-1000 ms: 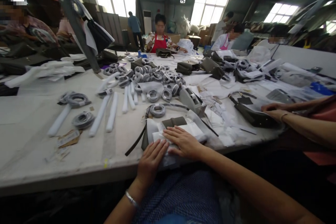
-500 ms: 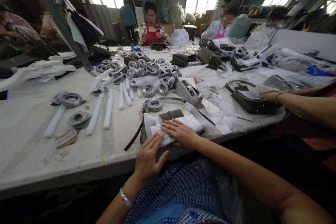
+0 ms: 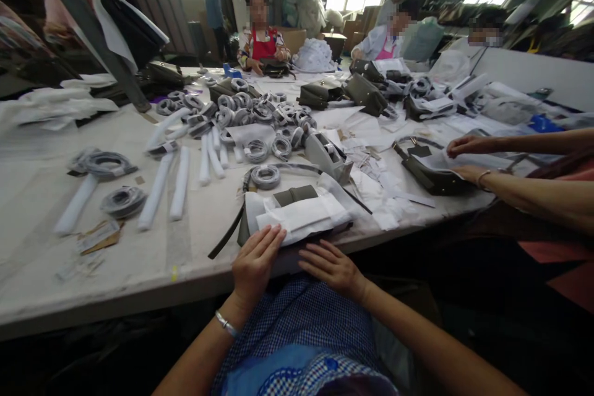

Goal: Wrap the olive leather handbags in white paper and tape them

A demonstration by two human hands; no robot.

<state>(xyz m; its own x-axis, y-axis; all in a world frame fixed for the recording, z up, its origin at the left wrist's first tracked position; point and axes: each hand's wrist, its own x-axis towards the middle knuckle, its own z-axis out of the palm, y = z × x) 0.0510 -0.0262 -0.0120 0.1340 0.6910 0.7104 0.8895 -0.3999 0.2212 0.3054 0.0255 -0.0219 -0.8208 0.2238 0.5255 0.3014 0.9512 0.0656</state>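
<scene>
The olive bag (image 3: 296,195) lies flat at the near edge of the desk (image 3: 134,269), directly in front of us. White sheeting (image 3: 297,216) covers most of it, leaving an olive section exposed near the top. Our left hand (image 3: 255,262) is at the bag's near left corner; its fingers are extended, close together and released, with the tips over the sheeting. Our right hand (image 3: 335,269) is at the bag's near edge, fingers straight, slightly spread and grasping nothing; we cannot tell whether they touch the bag.

A dark strap (image 3: 228,232) runs along the bag's left side. Just beyond the bag we find a wrapped coil (image 3: 265,177) and a grey tape dispenser (image 3: 326,154). White tubes (image 3: 179,184) lie to the left; paper scraps (image 3: 378,195) lie to the right. Farther back is a heap of coils (image 3: 262,110). At our right, a co-worker's hands (image 3: 469,174) are at a second bag (image 3: 434,178).
</scene>
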